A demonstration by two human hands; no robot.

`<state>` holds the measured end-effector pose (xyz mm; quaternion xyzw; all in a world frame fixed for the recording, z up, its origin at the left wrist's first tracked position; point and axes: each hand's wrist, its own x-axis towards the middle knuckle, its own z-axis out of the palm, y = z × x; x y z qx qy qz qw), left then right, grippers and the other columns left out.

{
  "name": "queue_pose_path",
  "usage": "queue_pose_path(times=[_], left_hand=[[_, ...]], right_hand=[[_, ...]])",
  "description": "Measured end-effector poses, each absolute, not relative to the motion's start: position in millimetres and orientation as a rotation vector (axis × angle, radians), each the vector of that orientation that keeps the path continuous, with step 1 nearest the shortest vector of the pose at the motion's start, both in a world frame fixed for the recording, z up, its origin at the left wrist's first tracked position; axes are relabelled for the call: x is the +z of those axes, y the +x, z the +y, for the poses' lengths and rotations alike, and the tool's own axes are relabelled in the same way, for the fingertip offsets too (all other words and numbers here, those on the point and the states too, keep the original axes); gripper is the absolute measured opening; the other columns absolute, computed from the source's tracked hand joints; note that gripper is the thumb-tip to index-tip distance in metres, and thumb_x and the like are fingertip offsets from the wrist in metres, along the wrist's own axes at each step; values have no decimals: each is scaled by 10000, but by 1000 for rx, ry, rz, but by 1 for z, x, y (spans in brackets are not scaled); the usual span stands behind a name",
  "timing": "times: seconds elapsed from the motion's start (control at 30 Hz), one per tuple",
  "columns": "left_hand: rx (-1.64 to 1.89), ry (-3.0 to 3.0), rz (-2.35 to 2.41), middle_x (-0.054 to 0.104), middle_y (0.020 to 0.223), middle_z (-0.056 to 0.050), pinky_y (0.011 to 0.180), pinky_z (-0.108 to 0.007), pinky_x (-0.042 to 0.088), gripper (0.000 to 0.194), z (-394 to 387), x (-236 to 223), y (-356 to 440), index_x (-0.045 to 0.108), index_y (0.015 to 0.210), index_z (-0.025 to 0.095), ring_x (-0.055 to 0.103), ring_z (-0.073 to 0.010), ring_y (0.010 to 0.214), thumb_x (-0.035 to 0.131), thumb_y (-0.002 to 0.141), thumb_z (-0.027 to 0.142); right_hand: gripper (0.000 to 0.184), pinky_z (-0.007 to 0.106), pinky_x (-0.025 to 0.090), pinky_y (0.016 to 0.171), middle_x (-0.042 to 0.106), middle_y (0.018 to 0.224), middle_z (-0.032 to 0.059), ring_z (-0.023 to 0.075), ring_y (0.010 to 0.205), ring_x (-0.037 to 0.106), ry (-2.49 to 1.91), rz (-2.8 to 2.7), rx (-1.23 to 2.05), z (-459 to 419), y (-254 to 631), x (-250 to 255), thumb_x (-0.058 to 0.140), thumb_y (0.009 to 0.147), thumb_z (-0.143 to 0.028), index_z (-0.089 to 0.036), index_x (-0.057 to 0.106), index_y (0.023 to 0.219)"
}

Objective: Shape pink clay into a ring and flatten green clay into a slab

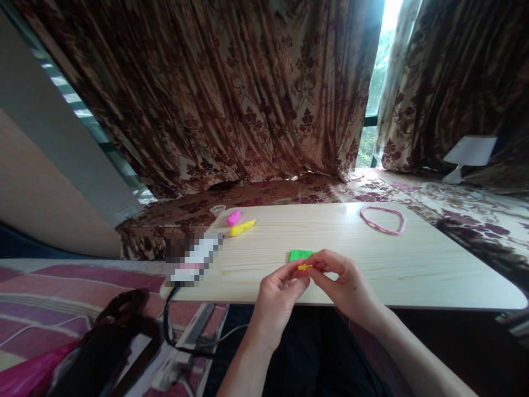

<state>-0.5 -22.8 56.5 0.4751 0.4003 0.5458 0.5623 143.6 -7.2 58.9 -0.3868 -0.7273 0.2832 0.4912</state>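
Observation:
Between my two hands, just above the front part of the table, is a small yellow piece of modelling clay point(305, 267). My left hand point(280, 292) pinches its left end with thumb and forefinger. The right end sits in the fingertips of my right hand point(345, 281), closed in a pinch as well. Right behind my fingers a flat green slab of clay point(300, 255) lies on the table, its right part hidden by my right hand. Farther off at the left lie a larger yellow lump of clay point(242, 227) and a pink lump point(233, 218).
The pale wooden table point(430, 270) has a pink braided loop point(383, 220) at its back right. A blurred-out flat object point(196, 259) with a black cable point(167, 320) is at the left edge. Beyond are patterned curtains point(248, 94) and a white lamp point(471, 151).

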Motion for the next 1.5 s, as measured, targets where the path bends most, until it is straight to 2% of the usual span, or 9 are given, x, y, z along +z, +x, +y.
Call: queue_pose_path(times=[0.2,0.43,0.57,0.7,0.9,1.13,1.33,1.5], left_hand=[[1291,1221,985,721,967,-48,907,-268,419,286,-19,50,-3,682,1068,177,610,-191,982,641,801,272],[1268,1411,1009,682,1068,-51,961,-302,393,296,-22,53,-4,641,1133,198,585,-201,1053,569,849,240],[1314,1547,1082,652,1087,-48,967,-292,362,276,-24,60,-2,665,1086,207,561,-203,1051,607,816,208],[1304,1625,1113,654,1063,-57,917,-285,384,231,-25,63,-2,686,1040,198,564,-204,1008,561,851,243],[1201,1635,1083,673,1025,-47,904,-291,399,275,-25,67,-7,659,1073,194,575,-195,967,462,905,285],[1192,1603,1143,658,775,-19,744,-243,409,256,-25,65,-11,693,854,159,558,-170,785,501,877,327],[1192,1563,1149,655,757,-17,752,-250,400,246,-21,61,-12,697,828,158,559,-180,784,530,850,338],[1205,1518,1155,613,682,0,695,-234,388,274,-20,59,-13,656,683,152,529,-160,722,542,837,349]], right_hand=[[114,260,500,683,672,796,2,150,754,639,-938,-1746,760,-8,144,59,538,872,-206,-214,647,903],[133,269,504,712,684,863,7,155,786,645,-929,-1768,790,-10,145,61,559,853,-188,-224,649,944],[154,256,499,697,681,841,-3,145,776,641,-926,-1794,796,-9,145,62,529,873,-190,-234,643,967],[133,265,481,690,648,803,8,148,755,616,-943,-1822,741,-10,149,65,520,875,-183,-210,637,933],[252,268,452,737,602,954,27,154,840,580,-940,-2000,572,-13,153,71,541,851,-140,-244,629,1063],[182,297,451,761,593,942,41,175,860,572,-947,-2066,419,-9,152,67,555,858,-190,-237,652,1005],[190,302,452,763,611,917,44,184,857,573,-907,-2083,417,-11,151,70,543,852,-157,-235,664,976],[175,307,443,740,615,851,47,185,807,563,-910,-2025,437,-12,146,66,520,861,-159,-230,679,875]])
